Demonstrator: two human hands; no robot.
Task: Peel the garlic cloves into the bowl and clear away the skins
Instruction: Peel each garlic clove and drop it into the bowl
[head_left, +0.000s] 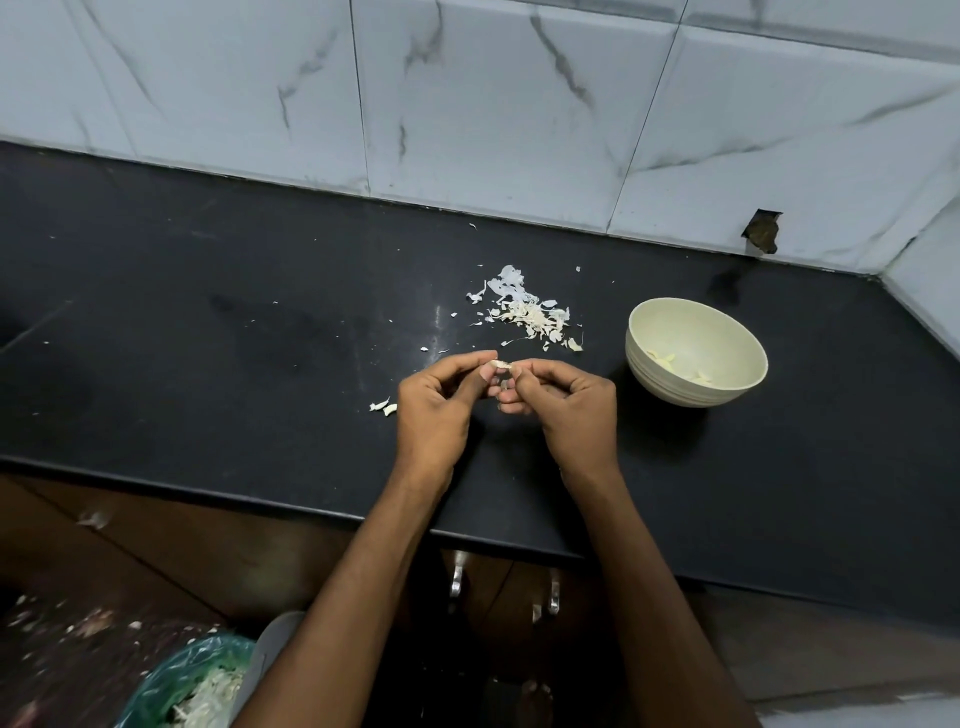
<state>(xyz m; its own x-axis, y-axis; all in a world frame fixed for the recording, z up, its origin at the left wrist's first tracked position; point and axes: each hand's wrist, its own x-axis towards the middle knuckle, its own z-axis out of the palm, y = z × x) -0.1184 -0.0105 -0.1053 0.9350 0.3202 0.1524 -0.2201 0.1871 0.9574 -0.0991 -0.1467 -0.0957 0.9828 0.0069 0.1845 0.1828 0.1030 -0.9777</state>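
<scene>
Black stone counter (208, 322) under a wall of white marble-look tiles (493, 104), with a broken notch (761, 232) in the tile far beyond the right hand. Both hands raised just above the counter, fingertips meeting over it. Left hand (434, 410) curled, thumb and forefinger pinching one end of a garlic clove (502, 365). Right hand (569, 410) curled too, thumb and forefinger pinching the other end of the same clove, the lower fingers tucked beneath it. Only a small pale sliver of the clove showing between the fingertips; how much skin remains on it cannot be told.

Just beyond the fingertips, a loose heap of skins (530, 312), white and cream flakes, thinning out into scattered flecks. Close beside the left hand's outer edge, two more scraps of skin (383, 407) lying on the counter. To the right of the right hand, near but apart from it, a cream bowl (748, 364) standing upright, with a few peeled cloves (675, 366) in the bottom.

Below the left forearm, past the counter's front edge, a green plastic bag (176, 680) holding more pale peelings. Beneath the wrists, metal cabinet handles (457, 579) on dark wood doors. Pale scraps on the floor (93, 621) off to the left of the bag.
</scene>
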